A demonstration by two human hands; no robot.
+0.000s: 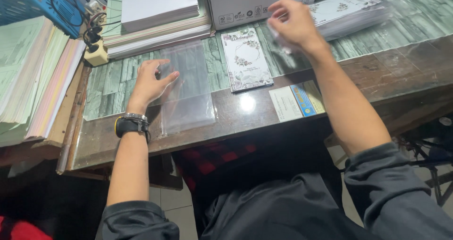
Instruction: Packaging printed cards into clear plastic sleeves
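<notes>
A clear sleeve (pixel 186 86) is lying flat on the desk (pixel 264 110), and its left edge is being pressed down by the left hand (pixel 152 81). The fingers (pixel 166 76) are being held spread and nearly flat, so the grip is open and nothing is being clasped; only the plastic is being touched. A dark watch (pixel 131 124) is being worn on that wrist.

The right hand (pixel 292 22) is being held above the far side of the desk, well apart from the left. It is blurred. Its fingers are being curled partly closed, and what seems to be a thin clear sheet is being pinched near the stack of sleeved cards (pixel 347 11); whether that sheet is truly being held cannot be told.

A floral card (pixel 246 58) is lying face up just right of the sleeve, between the two hands, untouched. A small card (pixel 296 101) is being kept under the glass near the front edge. Paper stacks (pixel 158 18) are resting behind the sleeve, with a white box (pixel 255 2) beside them. More paper piles (pixel 33 75) are being kept at the far left, by a power strip (pixel 96 53).
</notes>
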